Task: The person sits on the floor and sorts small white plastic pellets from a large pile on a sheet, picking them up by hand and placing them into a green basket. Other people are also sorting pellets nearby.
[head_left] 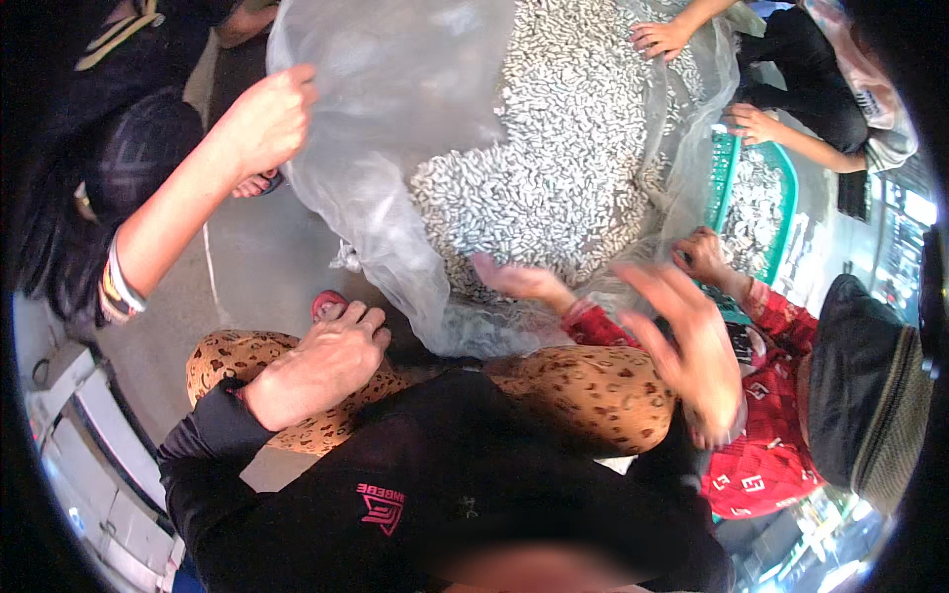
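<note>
My left hand rests on my left knee, over the leopard-print trousers, its fingers loosely bent and holding nothing. Raised above my right knee, my right hand is open, its fingers apart and slightly blurred, with nothing in it. Ahead of my knees lies a large heap of small, elongated, silvery-white pieces; their exact kind I cannot make out. Under and around the heap spreads a translucent plastic sheet. Neither of my hands touches the heap.
At left a co-worker's hand grips the sheet's edge. Close on my right, a person in a red patterned top reaches a hand to the heap. Another person's hand touches the pieces near a green basket of similar pieces.
</note>
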Tool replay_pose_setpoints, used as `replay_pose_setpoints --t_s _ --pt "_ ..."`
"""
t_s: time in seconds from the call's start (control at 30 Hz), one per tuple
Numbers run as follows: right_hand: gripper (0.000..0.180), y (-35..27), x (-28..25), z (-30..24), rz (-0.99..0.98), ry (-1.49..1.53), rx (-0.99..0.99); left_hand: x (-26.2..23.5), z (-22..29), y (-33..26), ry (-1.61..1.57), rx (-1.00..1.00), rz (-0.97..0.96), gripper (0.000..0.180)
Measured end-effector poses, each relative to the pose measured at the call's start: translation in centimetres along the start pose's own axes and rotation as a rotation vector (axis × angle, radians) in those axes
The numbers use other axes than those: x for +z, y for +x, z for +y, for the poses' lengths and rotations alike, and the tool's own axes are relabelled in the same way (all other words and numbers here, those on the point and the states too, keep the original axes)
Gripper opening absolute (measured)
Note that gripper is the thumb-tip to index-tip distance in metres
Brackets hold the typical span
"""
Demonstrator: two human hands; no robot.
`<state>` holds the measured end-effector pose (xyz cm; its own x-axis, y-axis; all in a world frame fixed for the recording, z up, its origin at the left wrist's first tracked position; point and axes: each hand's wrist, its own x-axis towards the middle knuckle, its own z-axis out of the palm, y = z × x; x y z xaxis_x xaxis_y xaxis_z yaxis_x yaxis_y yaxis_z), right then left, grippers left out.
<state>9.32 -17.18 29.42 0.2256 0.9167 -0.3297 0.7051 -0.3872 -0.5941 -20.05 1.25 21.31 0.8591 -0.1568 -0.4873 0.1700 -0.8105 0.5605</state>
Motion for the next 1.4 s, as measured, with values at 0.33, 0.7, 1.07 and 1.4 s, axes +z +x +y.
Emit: replay_pose_setpoints --t_s 0.33,0.7,1.07,1.4 --pt "0.052 3.0 4.1 1.4 -0.341 -0.122 0.153 1.5 -3.3 1.6 0.111 -0.112 -0.137 0.027" --pt "0.041 7.0 3.5 -1.2 -0.852 -0.031 0.160 1.5 1.3 0.0 -0.215 -0.048 -0.437 0.023" --pt "0.041 0.9 13.9 -9.6 -0.028 0.184 0.306 14.5 8.4 -5.6 -0.486 -0.243 0.206 0.029" --pt "0.047 -14.4 2.1 -26.1 0.320 0.507 0.506 -8.7 14.2 -20.8 -0.640 -0.332 0.330 0.039"
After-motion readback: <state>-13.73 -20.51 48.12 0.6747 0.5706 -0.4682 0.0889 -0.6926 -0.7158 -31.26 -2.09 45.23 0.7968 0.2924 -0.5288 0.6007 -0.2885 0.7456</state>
